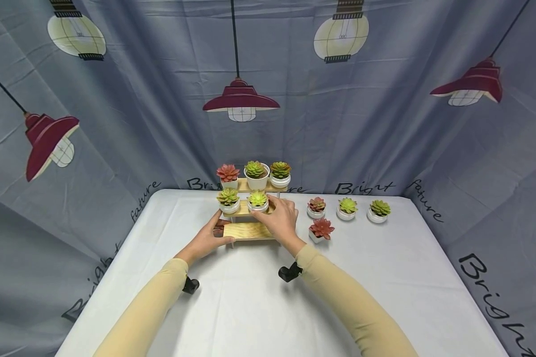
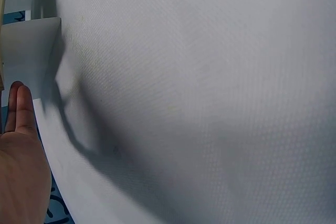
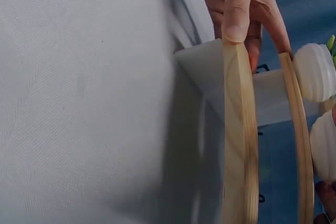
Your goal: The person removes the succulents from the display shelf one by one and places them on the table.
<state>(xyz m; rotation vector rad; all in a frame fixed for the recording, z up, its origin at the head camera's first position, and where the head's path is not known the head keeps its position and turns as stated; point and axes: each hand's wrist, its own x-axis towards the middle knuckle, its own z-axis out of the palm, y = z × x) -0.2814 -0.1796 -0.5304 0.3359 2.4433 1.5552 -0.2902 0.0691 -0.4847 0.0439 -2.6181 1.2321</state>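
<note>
A three-tier wooden plant stand (image 1: 248, 231) is on the white table. My left hand (image 1: 207, 239) holds its left end; in the right wrist view the left thumb (image 3: 235, 24) presses the lowest board's edge, with other fingers behind it. On the middle board, my right hand (image 1: 280, 218) pinches the white pot of a light green succulent (image 1: 258, 199) between thumb and fingers. Left of it sits another green succulent (image 1: 228, 197). The top board bears a red succulent (image 1: 228, 174), a green one in a larger pot (image 1: 256, 173) and a dark green one (image 1: 280, 174).
To the right of the stand, several potted succulents are on the table: a reddish one (image 1: 316, 207), a light green one (image 1: 347, 208), a green one (image 1: 378, 210) and a red one (image 1: 321, 229). A grey printed curtain (image 1: 169, 124) hangs behind the table.
</note>
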